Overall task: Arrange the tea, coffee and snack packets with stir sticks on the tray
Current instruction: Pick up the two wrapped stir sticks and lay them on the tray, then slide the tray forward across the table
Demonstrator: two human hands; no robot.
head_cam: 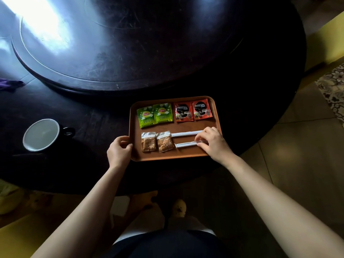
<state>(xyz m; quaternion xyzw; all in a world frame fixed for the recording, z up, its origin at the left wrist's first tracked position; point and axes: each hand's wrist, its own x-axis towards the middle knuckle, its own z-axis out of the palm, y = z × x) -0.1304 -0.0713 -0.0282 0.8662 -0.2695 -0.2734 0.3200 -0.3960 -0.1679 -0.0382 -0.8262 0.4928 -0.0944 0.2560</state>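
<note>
Reading Lipton tea packets (154,114), Nescafé coffee packets (193,111).

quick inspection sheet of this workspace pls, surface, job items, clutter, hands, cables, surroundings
surface: dark round table with a raised round centre disc; glare at far left.
job's things: brown tray at the near edge; far row, two green tea packets and two red coffee packets; near row, two snack packets and two wrapped stir sticks lying parallel.
clutter: dark mug left of the tray; purple cloth at far left.
grip: left hand holds the tray's left rim; right hand has fingertips on the near stick.
cables: nothing seen.
surroundings: tiled floor, patterned rug at right.
</note>
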